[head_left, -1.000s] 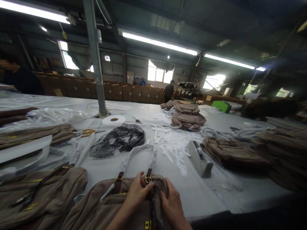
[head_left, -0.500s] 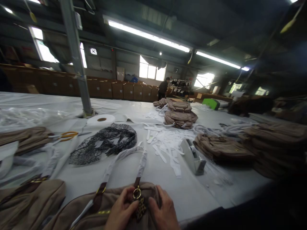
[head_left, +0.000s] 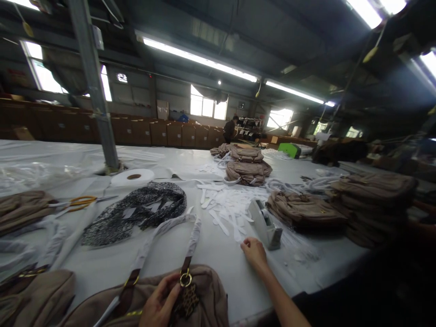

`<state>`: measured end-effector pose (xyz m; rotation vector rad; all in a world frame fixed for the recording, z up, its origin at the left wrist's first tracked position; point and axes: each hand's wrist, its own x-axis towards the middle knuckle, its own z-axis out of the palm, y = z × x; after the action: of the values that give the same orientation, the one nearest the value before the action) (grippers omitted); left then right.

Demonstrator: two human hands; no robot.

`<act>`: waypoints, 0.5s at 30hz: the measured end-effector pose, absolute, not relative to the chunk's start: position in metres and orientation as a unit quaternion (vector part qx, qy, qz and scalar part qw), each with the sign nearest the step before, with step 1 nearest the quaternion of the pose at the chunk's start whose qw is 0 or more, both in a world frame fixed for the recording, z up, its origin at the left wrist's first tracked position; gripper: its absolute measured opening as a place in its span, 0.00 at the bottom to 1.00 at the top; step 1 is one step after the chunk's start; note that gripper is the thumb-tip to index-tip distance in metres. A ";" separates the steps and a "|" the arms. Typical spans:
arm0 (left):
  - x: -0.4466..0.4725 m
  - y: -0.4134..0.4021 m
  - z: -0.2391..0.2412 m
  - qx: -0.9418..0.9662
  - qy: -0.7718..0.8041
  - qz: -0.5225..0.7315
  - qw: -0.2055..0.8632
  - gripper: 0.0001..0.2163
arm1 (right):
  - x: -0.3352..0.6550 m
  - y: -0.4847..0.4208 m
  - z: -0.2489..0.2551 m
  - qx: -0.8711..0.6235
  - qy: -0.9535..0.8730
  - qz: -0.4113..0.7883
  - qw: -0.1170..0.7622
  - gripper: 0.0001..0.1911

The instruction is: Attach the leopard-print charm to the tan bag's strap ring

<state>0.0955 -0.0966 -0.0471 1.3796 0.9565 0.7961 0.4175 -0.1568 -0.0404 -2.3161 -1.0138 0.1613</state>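
Note:
A tan handbag lies at the near edge of the table, its handles wrapped in white paper. My left hand is closed on a leopard-print tag that hangs from the bag's gold ring. My right hand is stretched out over the table beside a grey tape dispenser, fingers curled, holding nothing I can see. White paper strips lie just beyond it.
A dark speckled strap, yellow scissors and a white tape roll lie to the left. Stacks of tan bags stand right and further back. A steel post rises from the table. A person works far away.
My right hand has left the bag and reached forward and right to the tape dispenser. My left hand stays on the tag. The view has shifted right.

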 end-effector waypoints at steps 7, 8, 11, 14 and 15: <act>0.096 -0.108 -0.037 0.418 0.449 0.342 0.712 0.21 | 0.423 -0.170 -0.041 -0.847 -0.411 0.042 0.334 0.18; 0.094 -0.111 -0.036 0.393 0.452 0.346 0.722 0.22 | 0.424 -0.172 -0.039 -0.845 -0.413 0.033 0.337 0.17; 0.084 -0.123 -0.032 0.355 0.465 0.348 0.733 0.24 | 0.423 -0.174 -0.033 -0.839 -0.415 0.018 0.351 0.15; 0.069 -0.140 -0.029 0.366 0.459 0.347 0.731 0.25 | 0.418 -0.176 -0.027 -0.833 -0.408 0.029 0.373 0.21; 0.064 -0.145 -0.030 0.380 0.460 0.346 0.724 0.25 | 0.416 -0.176 -0.026 -0.832 -0.400 0.033 0.383 0.23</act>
<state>0.0644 -0.1453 -0.0295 0.8394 1.0145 0.7632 0.4164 -0.1762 -0.0259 -2.1206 -1.0207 0.0830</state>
